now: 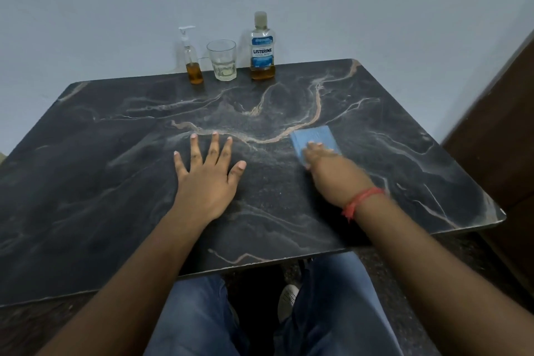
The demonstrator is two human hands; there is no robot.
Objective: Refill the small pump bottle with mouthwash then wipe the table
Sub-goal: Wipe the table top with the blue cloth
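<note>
Tabletop [115, 182]: dark marble, most of its surface lying left of and nearer than the cloth. Mouthwash bottle [262, 46], glass [222, 60] and pump bottle [191, 58] stand upright in a row at the far edge, well apart from both hands; the pump bottle holds amber liquid low down. Left hand [206, 170]: spread flat, palm down, at mid-table. Right hand [320, 154]: blurred, fingers pressing the blue cloth [313, 137], whose long axis runs away toward the far right. Judgement: wiping in hand; unwiped area lies leftward.

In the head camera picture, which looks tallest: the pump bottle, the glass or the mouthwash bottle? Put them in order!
All three stand in a row at the back of the table, so comparing is fair.
1. mouthwash bottle
2. pump bottle
3. glass
</note>
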